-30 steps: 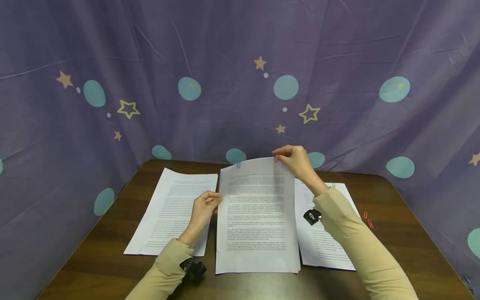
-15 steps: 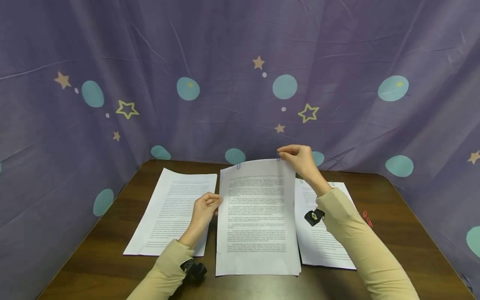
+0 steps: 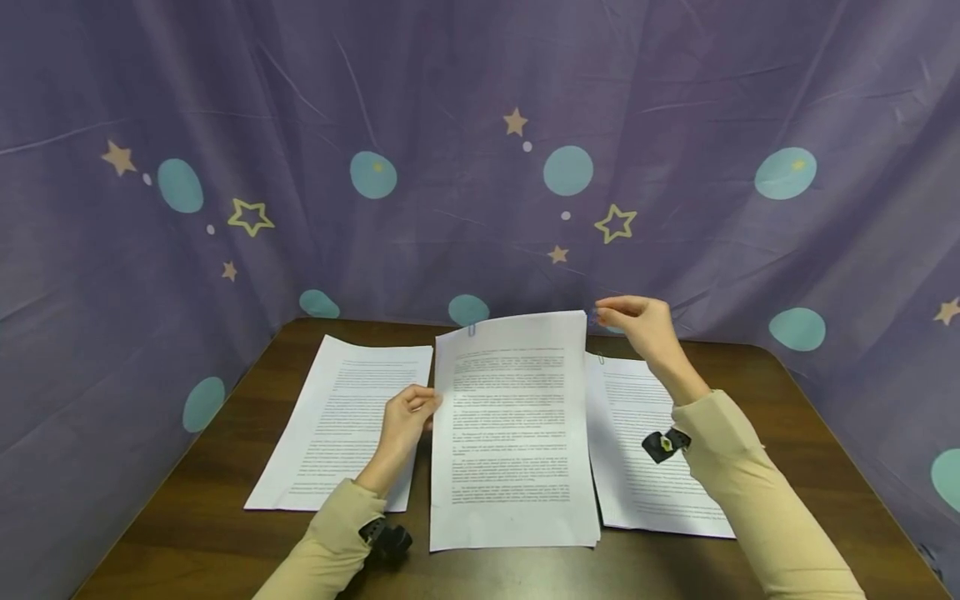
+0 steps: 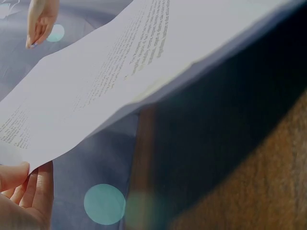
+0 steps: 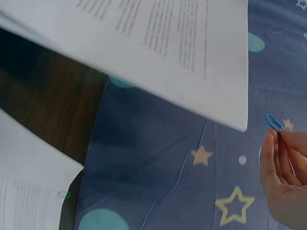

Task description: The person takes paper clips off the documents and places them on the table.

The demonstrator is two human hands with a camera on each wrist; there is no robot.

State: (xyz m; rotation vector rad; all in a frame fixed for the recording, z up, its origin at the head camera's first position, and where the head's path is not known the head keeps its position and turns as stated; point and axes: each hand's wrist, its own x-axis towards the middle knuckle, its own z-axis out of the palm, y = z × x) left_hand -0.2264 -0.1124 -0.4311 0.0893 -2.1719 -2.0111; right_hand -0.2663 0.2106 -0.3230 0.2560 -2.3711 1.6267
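Clip (image 5: 274, 121) pinched by the right hand (image 3: 643, 325) is now off the stack (image 3: 513, 433) the left hand (image 3: 403, 417) pinches, leaving its other clip (image 3: 472, 329) on.

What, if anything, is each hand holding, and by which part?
The left hand pinches the middle stack of paper by its left edge; the right hand pinches a blue paper clip by one end.

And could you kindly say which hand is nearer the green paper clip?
Right hand: above the green clip, slightly rightward; left hand: farther, at the left edge of the middle papers.
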